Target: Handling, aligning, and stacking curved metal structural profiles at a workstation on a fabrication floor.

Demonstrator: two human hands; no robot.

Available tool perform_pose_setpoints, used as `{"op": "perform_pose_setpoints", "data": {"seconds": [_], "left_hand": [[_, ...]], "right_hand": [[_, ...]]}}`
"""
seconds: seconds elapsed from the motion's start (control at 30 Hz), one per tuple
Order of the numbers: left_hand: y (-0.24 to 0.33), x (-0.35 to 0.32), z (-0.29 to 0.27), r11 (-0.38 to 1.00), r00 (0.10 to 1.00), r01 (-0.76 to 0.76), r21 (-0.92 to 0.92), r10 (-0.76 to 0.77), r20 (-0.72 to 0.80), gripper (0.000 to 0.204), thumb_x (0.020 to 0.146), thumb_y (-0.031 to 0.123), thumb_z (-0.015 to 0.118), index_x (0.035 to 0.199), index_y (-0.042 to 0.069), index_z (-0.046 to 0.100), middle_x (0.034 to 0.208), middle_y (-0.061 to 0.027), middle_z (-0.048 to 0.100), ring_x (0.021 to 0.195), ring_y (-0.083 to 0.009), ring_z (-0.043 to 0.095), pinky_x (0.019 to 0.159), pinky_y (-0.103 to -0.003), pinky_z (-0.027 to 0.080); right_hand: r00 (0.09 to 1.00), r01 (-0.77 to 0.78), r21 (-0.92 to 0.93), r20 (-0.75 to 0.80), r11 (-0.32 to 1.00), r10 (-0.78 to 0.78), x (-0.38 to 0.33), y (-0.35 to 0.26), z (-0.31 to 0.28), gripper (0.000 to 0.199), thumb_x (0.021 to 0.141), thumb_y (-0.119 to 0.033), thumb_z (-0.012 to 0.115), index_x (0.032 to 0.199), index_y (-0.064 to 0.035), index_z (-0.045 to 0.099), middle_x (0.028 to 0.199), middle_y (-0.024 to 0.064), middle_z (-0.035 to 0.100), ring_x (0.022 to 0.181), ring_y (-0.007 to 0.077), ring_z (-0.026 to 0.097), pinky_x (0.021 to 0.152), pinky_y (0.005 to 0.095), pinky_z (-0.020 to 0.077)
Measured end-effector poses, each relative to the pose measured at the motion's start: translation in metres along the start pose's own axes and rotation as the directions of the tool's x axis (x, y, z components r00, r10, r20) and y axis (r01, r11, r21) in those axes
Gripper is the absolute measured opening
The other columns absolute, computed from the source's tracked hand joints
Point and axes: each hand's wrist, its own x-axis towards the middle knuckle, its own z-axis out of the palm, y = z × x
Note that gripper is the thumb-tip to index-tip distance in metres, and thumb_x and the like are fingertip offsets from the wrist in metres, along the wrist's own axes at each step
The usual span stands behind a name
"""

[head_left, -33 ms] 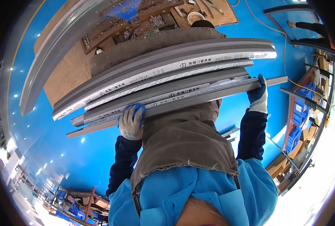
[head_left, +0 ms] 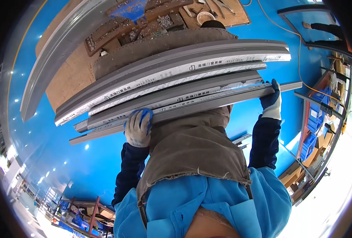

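Observation:
Several long grey window-frame profiles lie side by side across my front, some with white printed protective film. My left hand (head_left: 139,127), in a white glove with blue on its fingers, is closed round the nearest profile (head_left: 211,100) left of its middle. Toward that profile's right end, my right hand (head_left: 271,102), gloved in white and dark blue, grips it too, fingers over its far edge. Just beyond it lies a wider profile (head_left: 152,104). Farther off are a narrow filmed profile (head_left: 180,81) and a broad one (head_left: 176,67). My palms are hidden.
Beyond the profiles stands a brown workbench (head_left: 71,85) with metal shavings, hand tools and a round container (head_left: 205,17). Another long profile (head_left: 51,63) curves along the left. An orange hose (head_left: 300,59) crosses the blue floor. Right are a dark frame (head_left: 290,18) and shelves with blue bins (head_left: 314,119).

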Motion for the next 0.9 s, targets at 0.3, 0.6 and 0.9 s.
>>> {"op": "perform_pose_setpoints", "data": {"seconds": [0.3,0.6,0.9], "left_hand": [[0.015,0.006,-0.017,0.999,0.998,-0.038,0.01,0.039,-0.04,0.045,0.07,0.013,0.069,0.115,0.015,0.064,0.117,-0.0052,0.066,0.104,-0.0259,0.063,0.093,-0.041,0.05],[-0.022,0.047,-0.098,0.997,0.996,-0.036,-0.063,0.031,-0.08,0.047,0.068,0.022,0.073,0.114,0.013,0.066,0.119,-0.006,0.065,0.1,-0.0273,0.062,0.089,-0.041,0.048],[-0.145,0.161,-0.142,0.989,0.904,0.035,0.145,0.031,-0.426,0.054,0.065,0.008,0.077,0.118,0.015,0.066,0.118,-0.0102,0.061,0.104,-0.0333,0.058,0.091,-0.045,0.047]], "right_hand": [[0.999,0.046,0.06,-0.002,0.997,-0.046,-0.003,-0.013,-0.023,0.037,0.082,-0.024,0.078,0.113,-0.0081,0.065,0.106,0.0086,0.06,0.105,0.0254,0.055,0.094,0.0412,0.0455],[0.779,0.359,0.337,0.405,0.871,-0.478,-0.032,-0.064,0.058,0.047,0.082,-0.013,0.079,0.121,-0.0043,0.054,0.106,0.0155,0.061,0.096,0.0265,0.064,0.084,0.0371,0.0539],[0.735,0.636,0.159,0.174,0.756,-0.655,0.017,-0.106,0.265,0.083,0.079,-0.012,0.083,0.141,-0.0047,0.03,0.121,0.0224,0.056,0.094,0.029,0.068,0.086,0.0385,0.0579]]}}
